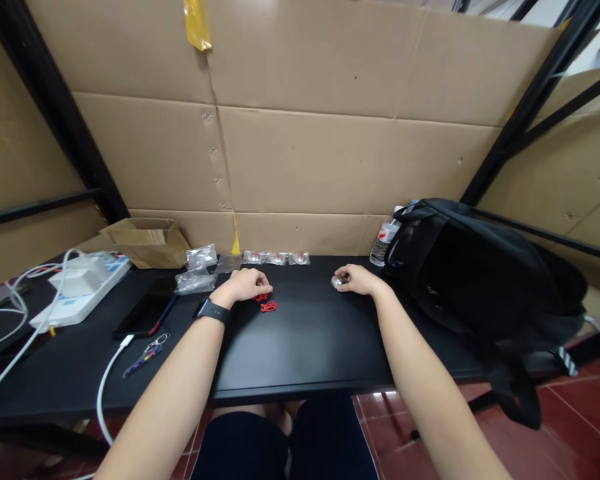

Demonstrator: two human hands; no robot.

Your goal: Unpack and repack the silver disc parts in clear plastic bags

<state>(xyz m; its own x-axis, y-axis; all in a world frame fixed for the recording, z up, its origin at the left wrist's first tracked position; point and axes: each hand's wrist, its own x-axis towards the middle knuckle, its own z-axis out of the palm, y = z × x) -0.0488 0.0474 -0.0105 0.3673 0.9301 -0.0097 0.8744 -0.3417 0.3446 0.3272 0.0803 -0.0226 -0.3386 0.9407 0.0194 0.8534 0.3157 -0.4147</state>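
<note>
My left hand (249, 285), with a dark watch (213, 311) on its wrist, is closed with its fingertips on a red cord (261, 297) at the table's middle. A second looped red cord (269, 307) lies just in front of it. Further right, my right hand (357, 279) has its thumb and fingers closed round a small shiny round thing (337, 281), partly hidden by the fingers. Behind the left hand, several small clear packets (276, 258) with silvery and red contents lie in a row by the cardboard wall.
Clear plastic bags (196, 281), a paper bag (147, 241), a phone (147, 308), a keychain (147, 353) and a power strip (87, 293) with white cables are at left. A water bottle (381, 243) and a large black backpack (480, 273) stand at right.
</note>
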